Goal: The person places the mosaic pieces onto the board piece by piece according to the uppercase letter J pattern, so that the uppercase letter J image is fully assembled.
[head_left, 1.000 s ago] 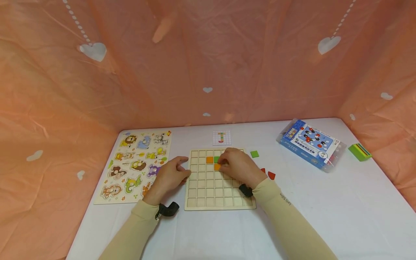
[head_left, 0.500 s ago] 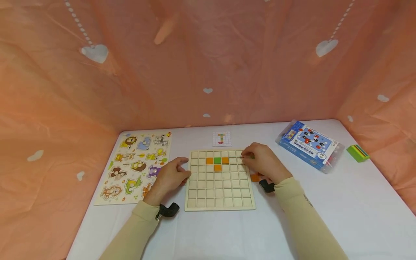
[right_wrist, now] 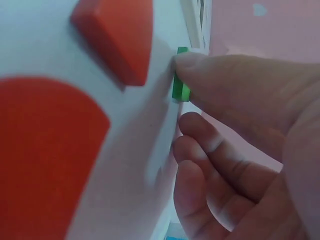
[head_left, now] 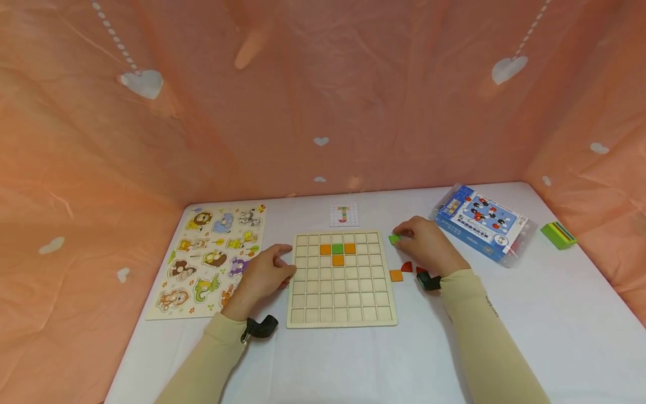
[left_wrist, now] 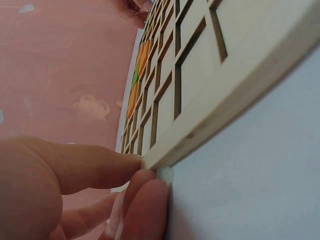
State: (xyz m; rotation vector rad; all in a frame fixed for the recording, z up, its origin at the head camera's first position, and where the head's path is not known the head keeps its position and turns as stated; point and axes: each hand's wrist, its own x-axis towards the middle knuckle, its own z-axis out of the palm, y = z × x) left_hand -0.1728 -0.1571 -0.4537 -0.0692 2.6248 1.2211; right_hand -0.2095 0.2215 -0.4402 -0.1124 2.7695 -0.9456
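Head view. Pinches a green tile (head_left: 393, 239) between thumb and index finger of the right hand (head_left: 429, 244), just beside the right edge of the wooden grid board (head_left: 313, 315). Touches that board's left rim with the left hand (head_left: 264, 275), thumb and index finger spread apart. Shows, set in the cells, orange squares (head_left: 350, 248) left, right and near side of a green square (head_left: 337, 248). Right of the board: loose orange tile (head_left: 396, 275), red quarter-circle tiles (head_left: 406, 267). Beyond: J-pattern card (head_left: 353, 217). Far left: animal puzzle board (head_left: 204, 273). Far right: molecular model kit (head_left: 481, 221).

Left wrist view. Rests thumb tip on the rim, other fingertips bent close below; cannot tell how firmly pressed.

Right wrist view. Keeps green tile under thumb, remaining fingers loosely curled; cannot tell whether clear of the tabletop.
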